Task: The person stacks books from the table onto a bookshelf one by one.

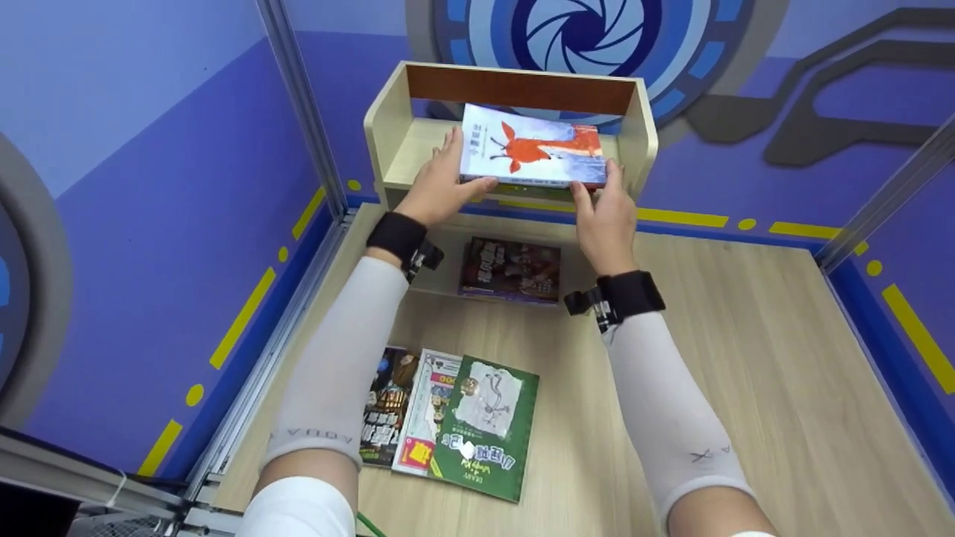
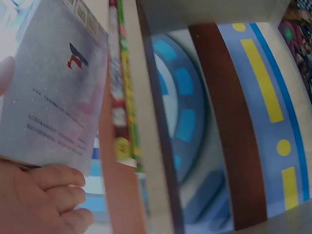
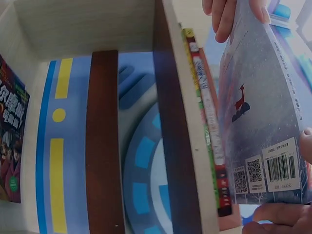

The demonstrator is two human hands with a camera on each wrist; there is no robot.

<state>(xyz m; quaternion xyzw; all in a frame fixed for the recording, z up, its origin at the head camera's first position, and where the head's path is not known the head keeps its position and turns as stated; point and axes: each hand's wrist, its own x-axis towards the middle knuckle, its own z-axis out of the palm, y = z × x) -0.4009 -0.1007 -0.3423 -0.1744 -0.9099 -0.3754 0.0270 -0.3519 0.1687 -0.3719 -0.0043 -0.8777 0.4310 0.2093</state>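
Observation:
A picture book (image 1: 533, 149) with an orange giraffe on its white and blue cover is held over the upper shelf of a small wooden bookcase (image 1: 377, 134). My left hand (image 1: 442, 179) grips its left end, thumb along the near edge. At the right end, my right hand (image 1: 608, 220) pinches the near corner. Seen from below in the right wrist view, the back cover (image 3: 263, 117) shows a barcode and a small red animal. Beneath the held book, thin books (image 3: 209, 126) lie flat on the upper shelf.
On the lower shelf lies a dark-covered book (image 1: 511, 268) on top of others. Closer in on the table (image 1: 746, 373) are a green book (image 1: 489, 425), a white-and-pink one (image 1: 421, 418) and a dark one (image 1: 384, 410), side by side and overlapping. A patterned wall stands behind the bookcase.

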